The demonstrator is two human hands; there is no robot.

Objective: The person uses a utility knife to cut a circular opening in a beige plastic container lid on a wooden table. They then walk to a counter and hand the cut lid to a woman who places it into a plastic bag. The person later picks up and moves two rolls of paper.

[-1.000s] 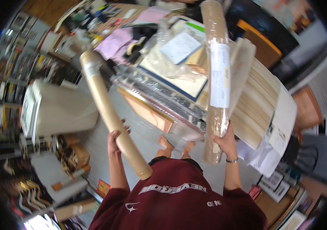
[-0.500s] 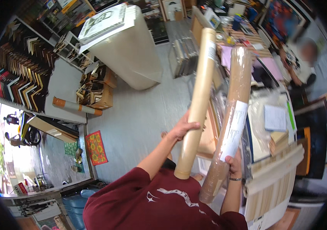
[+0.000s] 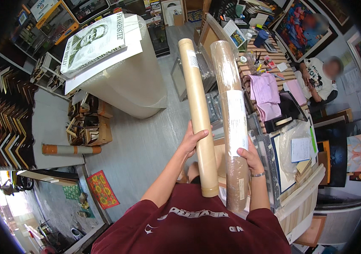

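My left hand (image 3: 195, 139) is wrapped round a tan cardboard tube (image 3: 198, 110) with a small white label near its far end. Beside it, a thicker brown tube in clear plastic wrap (image 3: 227, 70) is gripped by my right hand (image 3: 251, 157), thumb pressed on its large white label (image 3: 237, 118). Both tubes stand tilted up in front of my chest, far ends pointing away, a narrow gap between them. The undersides of both, and most of the fingers behind them, are hidden.
A large pale roll (image 3: 140, 91) with printed sheets on top stands at the left. Frame corner samples (image 3: 9, 114) hang on the far-left wall. On the right, a cluttered striped table (image 3: 276, 48) holds pink cloth (image 3: 265, 91); a person (image 3: 320, 78) sits behind it.
Both tubes have swung left at their far ends, the tan one now leaning left instead of right. My view has turned to the right; both hands keep their hold.
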